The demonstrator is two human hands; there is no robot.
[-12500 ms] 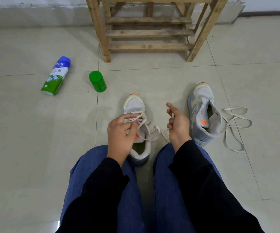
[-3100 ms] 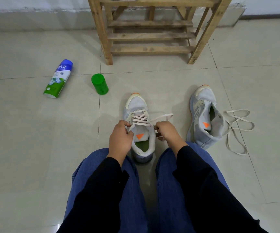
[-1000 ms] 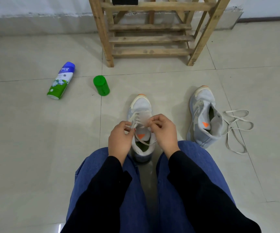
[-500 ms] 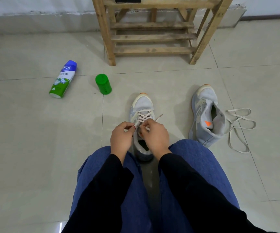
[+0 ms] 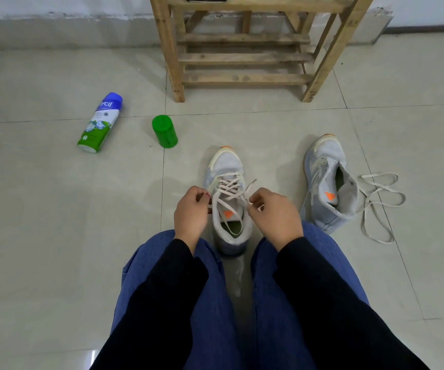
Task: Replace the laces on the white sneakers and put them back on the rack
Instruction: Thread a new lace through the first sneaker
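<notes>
The floor (image 5: pixel 55 236) is pale, shiny tile. A white sneaker (image 5: pixel 227 166) stands between the person's knees. The left hand (image 5: pixel 190 213) pinches one end of its lace (image 5: pixel 226 192), and the right hand (image 5: pixel 274 214) pinches the other end. Right of the fingers sits the second sneaker (image 5: pixel 325 166), a loose lace (image 5: pixel 378 188) beside it. Far past the fingers stands the wooden rack (image 5: pixel 242 58).

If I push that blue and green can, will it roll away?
Probably yes: the can is round and lies on its side on smooth tile floor. It would likely roll sideways, not lengthwise. It looks rigid, so it shouldn't squash.
</notes>
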